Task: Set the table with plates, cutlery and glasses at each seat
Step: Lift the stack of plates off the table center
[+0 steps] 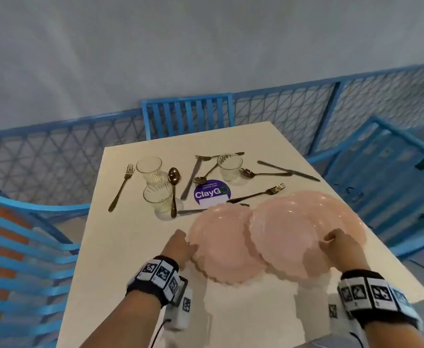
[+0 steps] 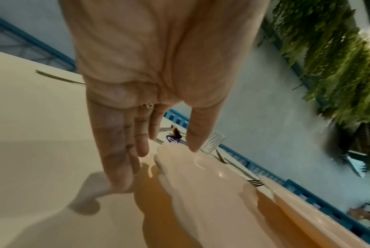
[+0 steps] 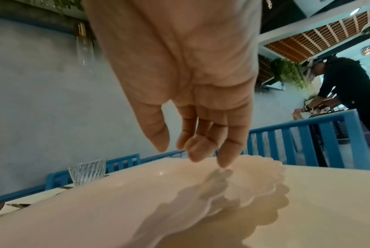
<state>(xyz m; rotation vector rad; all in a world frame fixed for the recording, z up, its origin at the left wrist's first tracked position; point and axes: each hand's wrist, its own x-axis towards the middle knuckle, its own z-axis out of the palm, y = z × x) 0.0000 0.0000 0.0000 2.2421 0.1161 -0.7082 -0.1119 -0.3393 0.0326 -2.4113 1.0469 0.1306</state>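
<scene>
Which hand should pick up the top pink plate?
Probably the right hand: its fingers hover over the top plate. The left hand sits at the lower plate's rim.

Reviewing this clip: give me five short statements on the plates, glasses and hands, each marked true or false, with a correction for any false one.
1. Three glasses stand on the table. True.
2. The pink plates are set apart, one at each seat. False: they overlap one another in a bunch at the near side of the table.
3. The left hand grips a fork. False: its fingers are straight beside the rim of the leftmost plate, holding nothing.
4. The right hand is over the right-hand plates, fingers loosely extended. True.
5. The purple sticker lies under a plate. False: it is uncovered, among the cutlery.
</scene>
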